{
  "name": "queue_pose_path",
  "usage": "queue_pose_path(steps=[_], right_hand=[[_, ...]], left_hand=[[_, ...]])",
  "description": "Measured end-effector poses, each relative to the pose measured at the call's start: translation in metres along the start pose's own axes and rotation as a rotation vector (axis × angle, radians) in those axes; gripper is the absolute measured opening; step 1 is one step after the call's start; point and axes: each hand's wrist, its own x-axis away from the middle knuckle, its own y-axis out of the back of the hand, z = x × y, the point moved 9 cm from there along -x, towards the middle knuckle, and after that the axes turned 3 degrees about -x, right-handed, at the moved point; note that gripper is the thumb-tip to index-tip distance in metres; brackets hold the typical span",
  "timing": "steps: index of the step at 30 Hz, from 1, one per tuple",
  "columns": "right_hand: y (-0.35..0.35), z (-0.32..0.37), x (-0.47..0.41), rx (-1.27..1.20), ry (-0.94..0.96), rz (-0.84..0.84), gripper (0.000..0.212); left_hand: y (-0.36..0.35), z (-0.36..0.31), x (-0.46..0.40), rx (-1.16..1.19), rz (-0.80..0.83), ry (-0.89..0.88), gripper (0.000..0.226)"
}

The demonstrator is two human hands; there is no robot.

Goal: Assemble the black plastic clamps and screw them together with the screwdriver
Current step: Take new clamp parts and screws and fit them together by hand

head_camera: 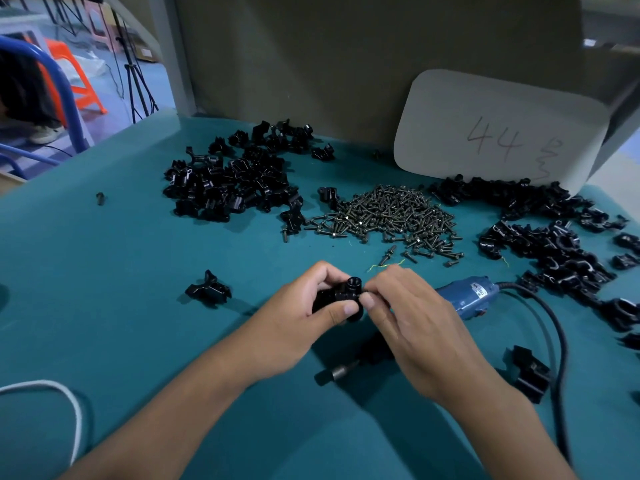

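Note:
My left hand grips a black plastic clamp just above the teal table, thumb across its front. My right hand pinches at the clamp's right side; a small dark screw seems to sit between its fingertips, mostly hidden. The blue electric screwdriver lies on the table behind my right hand, its metal bit end poking out below my wrist. A pile of dark screws lies in the middle of the table.
Heaps of black clamp parts lie at the back left and along the right. Single clamp pieces sit at left and lower right. The screwdriver's black cord loops right. A card marked 44 leans on the back wall.

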Motion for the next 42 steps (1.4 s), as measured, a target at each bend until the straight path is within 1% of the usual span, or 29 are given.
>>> queue_pose_path(steps=[3, 7, 9, 13, 15, 19, 21, 23, 25, 27, 29, 31, 33, 34, 36, 41, 42], right_hand=[[-0.007, -0.002, 0.0, 0.011, -0.041, 0.047, 0.04], [-0.008, -0.008, 0.0, -0.159, -0.141, 0.044, 0.045], [-0.008, -0.007, 0.002, -0.137, -0.127, 0.074, 0.042], [-0.005, 0.0, 0.001, -0.043, -0.039, 0.111, 0.031], [-0.003, 0.003, -0.001, -0.034, -0.004, 0.094, 0.034], [-0.005, -0.002, -0.003, -0.085, -0.037, 0.049, 0.039], [-0.007, -0.004, -0.002, -0.158, -0.057, 0.039, 0.04], [-0.003, -0.008, -0.001, -0.272, -0.073, -0.009, 0.04], [0.007, -0.015, 0.001, -0.395, -0.107, -0.104, 0.035], [0.017, -0.021, 0.004, -0.48, -0.141, -0.197, 0.024], [0.018, -0.021, 0.004, -0.544, -0.15, -0.208, 0.014], [0.012, -0.015, 0.004, -0.578, -0.139, -0.15, 0.026], [0.006, -0.009, 0.003, -0.575, -0.133, -0.128, 0.038], [0.004, -0.007, 0.002, -0.579, -0.133, -0.137, 0.04], [0.003, -0.008, 0.001, -0.609, -0.146, -0.172, 0.035], [-0.001, -0.018, 0.0, -0.706, -0.201, -0.209, 0.029], [-0.002, -0.02, 0.0, -0.729, -0.215, -0.22, 0.028]], left_hand=[[-0.001, -0.005, 0.0, -0.085, -0.023, -0.055, 0.024], [-0.002, -0.007, 0.0, -0.145, -0.027, -0.084, 0.024], [-0.002, -0.006, -0.001, -0.154, -0.029, -0.079, 0.026], [-0.002, -0.005, -0.001, -0.15, -0.023, -0.078, 0.03], [-0.004, -0.007, 0.0, -0.141, -0.025, -0.096, 0.032], [-0.003, -0.009, 0.0, -0.128, -0.062, -0.13, 0.032], [-0.002, -0.011, 0.0, -0.14, -0.082, -0.144, 0.028], [0.0, -0.013, 0.002, -0.132, -0.111, -0.178, 0.026], [0.002, -0.016, 0.002, -0.059, -0.13, -0.204, 0.025], [0.005, -0.014, -0.001, 0.091, -0.134, -0.188, 0.027], [0.008, -0.011, -0.004, 0.277, -0.153, -0.152, 0.028], [0.007, -0.006, -0.005, 0.479, -0.156, -0.088, 0.028], [0.001, -0.001, -0.006, 0.598, -0.119, -0.02, 0.028], [-0.001, 0.001, -0.005, 0.61, -0.104, -0.001, 0.029], [-0.002, 0.001, -0.005, 0.598, -0.091, 0.013, 0.034], [-0.002, -0.002, -0.007, 0.577, -0.063, -0.004, 0.04], [-0.001, -0.001, -0.007, 0.564, -0.06, -0.005, 0.044]])
